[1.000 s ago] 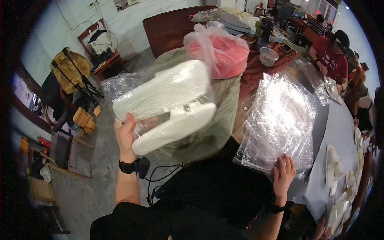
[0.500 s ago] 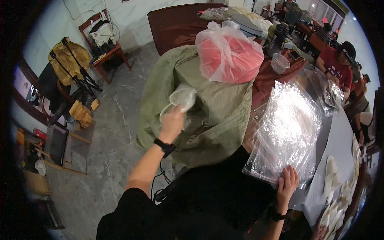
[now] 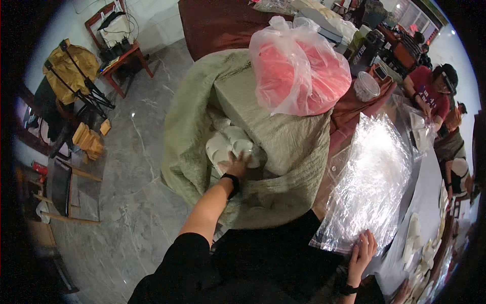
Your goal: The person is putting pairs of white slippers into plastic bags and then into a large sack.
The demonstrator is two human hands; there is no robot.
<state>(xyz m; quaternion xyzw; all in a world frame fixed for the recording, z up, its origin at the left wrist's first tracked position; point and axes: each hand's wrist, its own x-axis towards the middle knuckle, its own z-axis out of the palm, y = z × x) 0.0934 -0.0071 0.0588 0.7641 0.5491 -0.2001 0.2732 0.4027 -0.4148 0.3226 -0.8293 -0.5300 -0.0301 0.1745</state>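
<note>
A large olive-green woven sack [image 3: 190, 101] gapes open in front of me. My left hand [image 3: 237, 163] reaches down into it, fingers spread over white rounded items [image 3: 229, 142] that look clear-wrapped; their exact kind is hard to make out. The sack's depths are dark and partly hidden. To the right, my right hand [image 3: 362, 252] lies open, its fingers resting on the near edge of a stack of shiny clear plastic bags [image 3: 368, 177]. A translucent bag of pink-red contents [image 3: 301, 71] sits at the sack's far side.
Past the clear bags are a clear plastic tub [image 3: 366, 86] and a black bottle [image 3: 365, 53]. White flat pieces [image 3: 412, 238] lie on the grey tabletop [image 3: 395, 253] at right. A person in a red shirt [image 3: 433, 91] works farther along. Chairs and a folding stand [image 3: 83, 81] occupy the left floor.
My left hand has gone from holding a white wrapped item above the sack's mouth to lying with spread fingers on white items inside. My right hand stays on the clear bags.
</note>
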